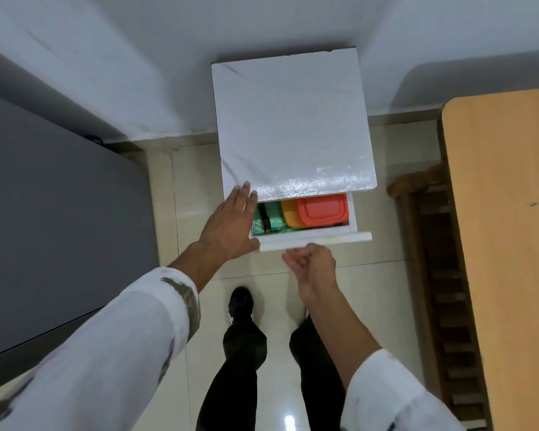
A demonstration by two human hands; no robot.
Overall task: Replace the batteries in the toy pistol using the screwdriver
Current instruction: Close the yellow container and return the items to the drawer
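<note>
At the foot of the white wall: we are looking down on a small white cabinet [293,126] standing on the pale tiled floor [196,188], between a dark grey surface [53,219] on the left and a wooden table [504,231] on the right.
Drawer: the top drawer [316,237] is standing part-way open, its white front sticking out past the cabinet top.
Drawer contents: we are seeing a red lidded box [322,209] at the right, an orange box [290,214] just beside it and partly under it, and something green [273,217] at the left with a dark object [265,217] lying on it.
Toy pistol and screwdriver: we are not making out either one clearly; the dark object in the drawer may be one of them, but it is too small and half hidden to tell.
Left hand: the left hand [231,227] is hovering flat over the drawer's left end, palm down, its fingers [241,194] stretched out and slightly apart, gripping nothing.
Right hand: the right hand [313,265] is sitting just below the drawer front, palm turned up, its fingers [293,258] loosely curled and apart, their tips close to the front's lower edge; we cannot tell whether they are touching it.
Sleeves: both arms are wearing white sleeves [131,346] pushed up the forearm.
Below: dark trousers and one black shoe [241,303] are showing on the floor.
</note>
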